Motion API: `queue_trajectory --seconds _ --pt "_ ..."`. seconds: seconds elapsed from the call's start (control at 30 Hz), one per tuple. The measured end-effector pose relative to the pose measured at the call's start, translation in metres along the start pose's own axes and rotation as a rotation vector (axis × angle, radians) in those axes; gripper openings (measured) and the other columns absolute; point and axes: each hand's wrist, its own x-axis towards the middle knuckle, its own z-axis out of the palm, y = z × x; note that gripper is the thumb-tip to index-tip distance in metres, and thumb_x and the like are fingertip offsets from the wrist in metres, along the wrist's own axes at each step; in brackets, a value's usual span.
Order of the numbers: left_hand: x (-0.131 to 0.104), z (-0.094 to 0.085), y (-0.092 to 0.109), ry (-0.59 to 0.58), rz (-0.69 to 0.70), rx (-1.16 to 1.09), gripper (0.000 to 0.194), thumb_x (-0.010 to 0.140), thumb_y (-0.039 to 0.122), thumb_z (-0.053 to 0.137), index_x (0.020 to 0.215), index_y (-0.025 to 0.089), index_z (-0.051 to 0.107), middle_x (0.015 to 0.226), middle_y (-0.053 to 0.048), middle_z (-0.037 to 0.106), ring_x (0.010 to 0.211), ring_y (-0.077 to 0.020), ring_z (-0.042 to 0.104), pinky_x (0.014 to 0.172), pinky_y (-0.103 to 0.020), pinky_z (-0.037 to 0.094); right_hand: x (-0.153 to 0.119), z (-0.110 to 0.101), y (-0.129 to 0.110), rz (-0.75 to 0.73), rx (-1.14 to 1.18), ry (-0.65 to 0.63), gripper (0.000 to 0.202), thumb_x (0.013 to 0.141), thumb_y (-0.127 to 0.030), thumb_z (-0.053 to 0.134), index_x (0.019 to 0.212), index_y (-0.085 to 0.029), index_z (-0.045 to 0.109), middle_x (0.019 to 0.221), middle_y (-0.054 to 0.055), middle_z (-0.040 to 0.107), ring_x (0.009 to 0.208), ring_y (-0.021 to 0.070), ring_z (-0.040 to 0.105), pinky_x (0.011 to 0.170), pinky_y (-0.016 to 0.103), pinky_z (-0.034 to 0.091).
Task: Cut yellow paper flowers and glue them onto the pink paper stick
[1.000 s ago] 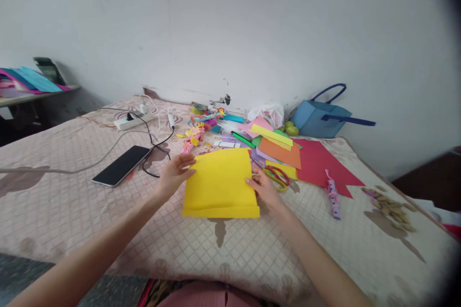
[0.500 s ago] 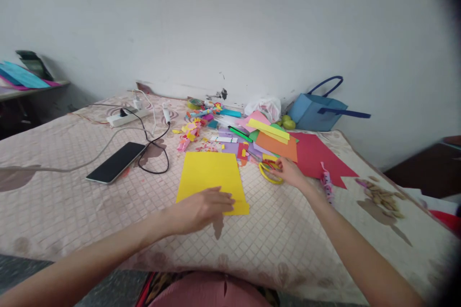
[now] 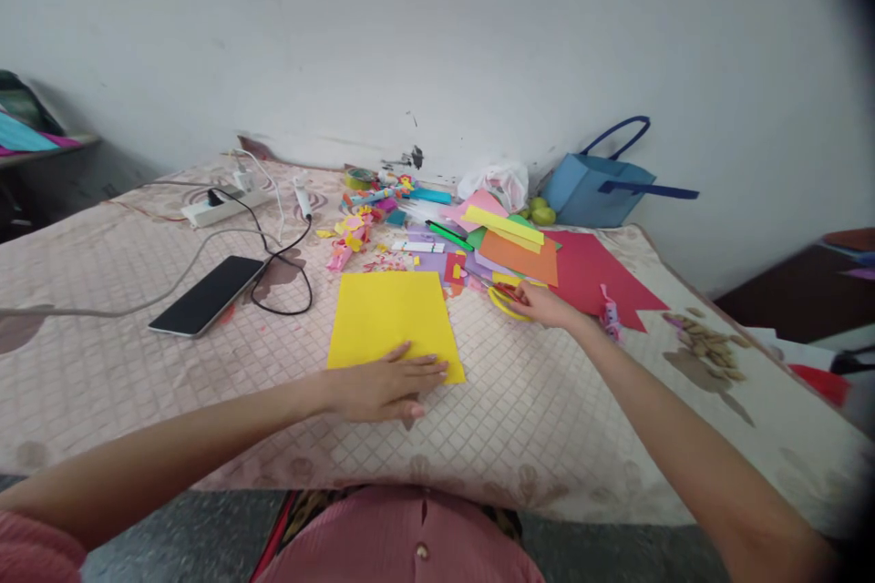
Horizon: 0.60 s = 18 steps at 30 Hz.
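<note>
A yellow sheet of paper (image 3: pixel 389 314) lies flat in front of me. Across its near edge rests my left hand (image 3: pixel 386 383), fingers spread out and pressing flat, holding nothing. To the right of the sheet my right hand (image 3: pixel 540 303) has its fingers closed on the handles of a pair of scissors (image 3: pixel 502 305) with yellow and red on them. The blades point away to the left, over paper scraps. An orange sheet (image 3: pixel 523 257) and a red sheet (image 3: pixel 588 269) lie just beyond my right hand.
A tablet (image 3: pixel 209 296) and a power strip (image 3: pixel 225 208) with cables lie on the left. Small craft pieces and a green pen (image 3: pixel 449 235) are behind the yellow sheet. A blue bag (image 3: pixel 594 189) stands at the back right; peanuts (image 3: pixel 711 344) lie at the right.
My left hand has settled flat on the near edge of the yellow sheet, where a raised flap showed before. My right hand's fingers have closed further round the scissors' handles.
</note>
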Motion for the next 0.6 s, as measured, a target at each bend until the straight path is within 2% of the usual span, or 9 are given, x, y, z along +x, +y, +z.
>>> queue_trajectory --seconds 0.1,0.2,0.3,0.37,0.47,0.53,0.6 --pt "0.009 -0.012 -0.004 0.047 0.028 0.042 0.048 0.096 0.026 0.029 0.144 0.023 0.025 0.15 -0.006 0.027 0.139 -0.0179 0.021 0.114 -0.046 0.008 -0.015 -0.002 0.001 -0.006 -0.014 0.003 0.036 0.082 -0.056 0.043 0.075 -0.021 0.041 0.069 0.003 0.059 0.061 0.0153 0.051 0.052 0.024 0.031" --pt "0.021 -0.015 -0.012 0.041 0.151 0.126 0.05 0.092 0.011 0.03 0.14 0.022 0.035 0.148 -0.006 0.033 0.138 -0.0169 0.025 0.115 -0.045 0.005 -0.033 -0.001 0.004 0.007 -0.063 0.007 0.034 0.084 -0.054 0.045 0.076 -0.021 0.043 0.069 0.003 0.06 0.06 0.0157 0.053 0.051 0.025 0.032" --pt "0.029 -0.008 -0.022 0.006 0.278 0.135 0.051 0.09 0.01 0.034 0.139 0.024 0.037 0.145 -0.005 0.037 0.137 -0.0163 0.028 0.116 -0.042 0.007 -0.047 0.002 0.001 0.021 -0.116 0.041 0.025 0.085 -0.044 0.047 0.082 -0.019 0.047 0.075 0.006 0.062 0.064 0.0184 0.057 0.054 0.027 0.036" --pt "0.031 0.001 -0.029 0.008 0.303 0.114 0.05 0.091 0.014 0.035 0.14 0.024 0.035 0.144 -0.006 0.039 0.136 -0.0165 0.03 0.115 -0.041 0.009 -0.053 0.004 -0.008 0.01 -0.135 0.1 0.021 0.085 -0.038 0.05 0.089 -0.018 0.051 0.086 0.01 0.062 0.076 0.0227 0.059 0.062 0.03 0.042" --pt "0.031 0.011 -0.035 0.016 0.309 0.097 0.05 0.093 0.016 0.033 0.142 0.022 0.031 0.145 -0.007 0.037 0.136 -0.0162 0.029 0.115 -0.041 0.01 -0.067 0.008 -0.041 -0.106 -0.104 0.251 0.023 0.083 -0.033 0.054 0.1 -0.017 0.054 0.102 0.014 0.059 0.097 0.0281 0.056 0.081 0.04 0.045" --pt "0.03 0.013 -0.037 0.018 0.316 0.094 0.05 0.093 0.017 0.032 0.143 0.021 0.03 0.146 -0.007 0.037 0.137 -0.016 0.028 0.115 -0.041 0.009 -0.082 0.015 -0.074 -0.229 0.026 0.32 0.022 0.087 -0.029 0.05 0.105 -0.018 0.054 0.107 0.012 0.058 0.104 0.0259 0.053 0.09 0.043 0.043" --pt "0.03 0.013 -0.037 0.022 0.31 0.093 0.05 0.094 0.017 0.031 0.143 0.022 0.029 0.146 -0.007 0.037 0.137 -0.0155 0.028 0.115 -0.04 0.008 -0.1 0.024 -0.107 -0.374 0.157 0.241 0.021 0.089 -0.024 0.048 0.108 -0.019 0.054 0.107 0.01 0.058 0.105 0.0222 0.053 0.091 0.04 0.045"
